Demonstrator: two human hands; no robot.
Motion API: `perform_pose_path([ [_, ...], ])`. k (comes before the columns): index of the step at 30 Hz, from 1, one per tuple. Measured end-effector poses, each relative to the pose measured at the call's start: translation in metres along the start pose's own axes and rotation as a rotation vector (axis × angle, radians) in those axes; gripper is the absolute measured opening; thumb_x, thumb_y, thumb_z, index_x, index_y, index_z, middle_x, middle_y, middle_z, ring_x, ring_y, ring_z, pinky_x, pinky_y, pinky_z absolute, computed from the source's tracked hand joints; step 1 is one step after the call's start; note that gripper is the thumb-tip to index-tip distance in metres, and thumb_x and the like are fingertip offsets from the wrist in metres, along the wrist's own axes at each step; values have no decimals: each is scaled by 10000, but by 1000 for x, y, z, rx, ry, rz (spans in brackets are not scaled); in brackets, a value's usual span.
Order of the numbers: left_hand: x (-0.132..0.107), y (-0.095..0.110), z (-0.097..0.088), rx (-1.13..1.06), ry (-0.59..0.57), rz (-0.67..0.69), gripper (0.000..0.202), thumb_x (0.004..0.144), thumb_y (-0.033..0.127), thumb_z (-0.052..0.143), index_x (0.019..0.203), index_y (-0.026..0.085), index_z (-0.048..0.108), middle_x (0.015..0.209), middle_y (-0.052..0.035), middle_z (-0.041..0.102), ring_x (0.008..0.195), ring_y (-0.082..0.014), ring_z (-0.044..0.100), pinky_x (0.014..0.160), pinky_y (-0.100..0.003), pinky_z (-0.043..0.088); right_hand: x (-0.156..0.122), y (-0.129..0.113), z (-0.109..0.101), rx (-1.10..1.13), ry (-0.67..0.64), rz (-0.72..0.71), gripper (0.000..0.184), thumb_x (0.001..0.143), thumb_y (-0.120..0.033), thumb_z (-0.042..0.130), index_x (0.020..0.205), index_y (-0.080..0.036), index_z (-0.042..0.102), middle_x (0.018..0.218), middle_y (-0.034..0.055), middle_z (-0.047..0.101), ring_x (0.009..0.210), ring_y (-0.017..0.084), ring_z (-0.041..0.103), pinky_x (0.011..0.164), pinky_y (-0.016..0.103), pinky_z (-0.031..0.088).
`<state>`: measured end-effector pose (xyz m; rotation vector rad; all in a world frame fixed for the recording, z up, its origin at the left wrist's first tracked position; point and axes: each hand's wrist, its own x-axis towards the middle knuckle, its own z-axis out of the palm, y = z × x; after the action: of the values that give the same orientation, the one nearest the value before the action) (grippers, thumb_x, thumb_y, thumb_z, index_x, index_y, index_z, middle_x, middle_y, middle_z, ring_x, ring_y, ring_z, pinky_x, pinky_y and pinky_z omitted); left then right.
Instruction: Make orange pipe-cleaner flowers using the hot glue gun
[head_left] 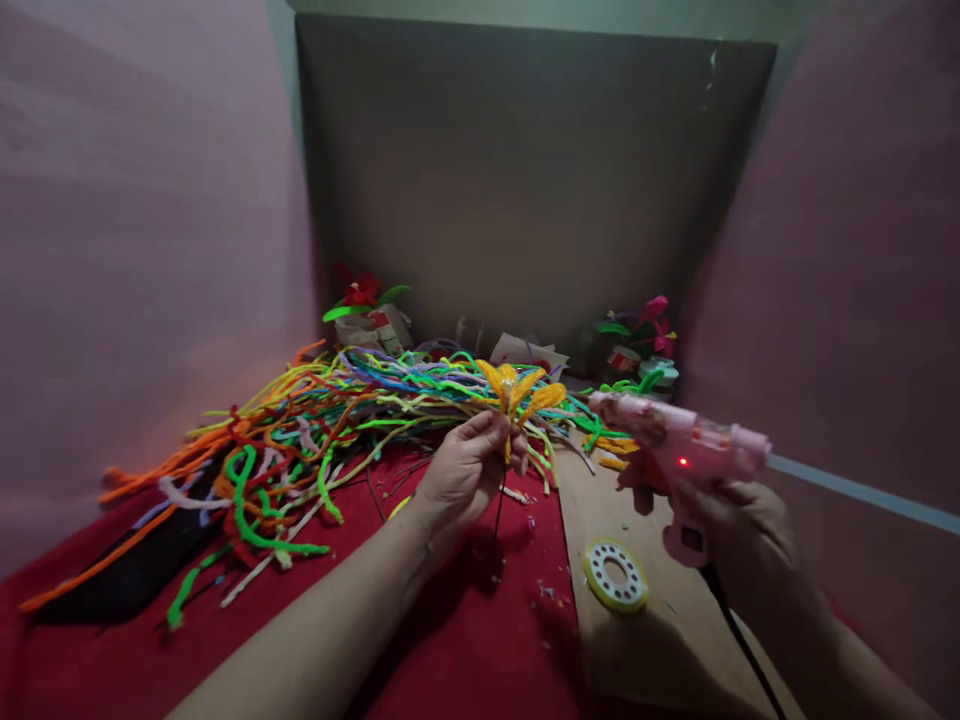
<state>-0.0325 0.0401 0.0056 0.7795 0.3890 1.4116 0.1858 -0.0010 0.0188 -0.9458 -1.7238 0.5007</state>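
With our left hand (466, 468) we pinch the orange flower (525, 385) low down, above the cloth (480, 640) in front of the fuzzy sticks (401, 392), and our right hand (752, 522) wraps round the glue gun (686, 440), which points toward the flower.

Left wall (150, 200): mauve-pink, plain. Right wall (862, 250): similar, darker, crossed low by a pale strip (870, 494). Far panel (525, 180): dark grey, whitish marks (712, 62) at upper right, pale greenish band (525, 15) above. Surface (480, 660): red covering. Lighting: dim, uneven.
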Motion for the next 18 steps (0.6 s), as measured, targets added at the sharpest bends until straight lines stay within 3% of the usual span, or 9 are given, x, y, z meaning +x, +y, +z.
perform_pose_path([
  [2,2,0,-3,-5,1,10,62,720,148,658,681,108,629,599,-23,602,537,-99,550,508,-210,431,-2,1,11,36,-43,102,238,846,-354,480,877,-181,640,703,59,655,391,113,505,312,216,425],
  [4,2,-2,-5,-15,17,2,63,706,146,670,679,111,626,602,-20,601,541,-102,554,501,-209,428,-9,7,19,36,-58,96,202,810,-334,536,932,-208,637,759,62,676,423,133,547,315,219,434],
  [9,3,-5,-6,4,74,-52,81,679,142,691,687,105,619,614,-18,601,528,-97,556,500,-207,427,-23,28,23,-17,-132,86,378,819,-283,521,1196,-261,526,927,75,692,646,224,664,454,275,533],
  [14,2,-7,-7,3,90,-73,100,666,131,699,679,102,604,624,-15,597,527,-96,562,498,-205,433,-30,41,19,26,-126,158,279,839,-279,509,1113,-307,552,898,37,695,583,189,645,414,252,504],
  [18,2,-9,-6,26,79,-91,112,671,154,702,682,101,604,617,-20,603,504,-98,559,488,-212,435,-29,39,19,27,-133,162,303,839,-312,506,1140,-307,545,932,38,688,592,190,653,393,240,493],
])
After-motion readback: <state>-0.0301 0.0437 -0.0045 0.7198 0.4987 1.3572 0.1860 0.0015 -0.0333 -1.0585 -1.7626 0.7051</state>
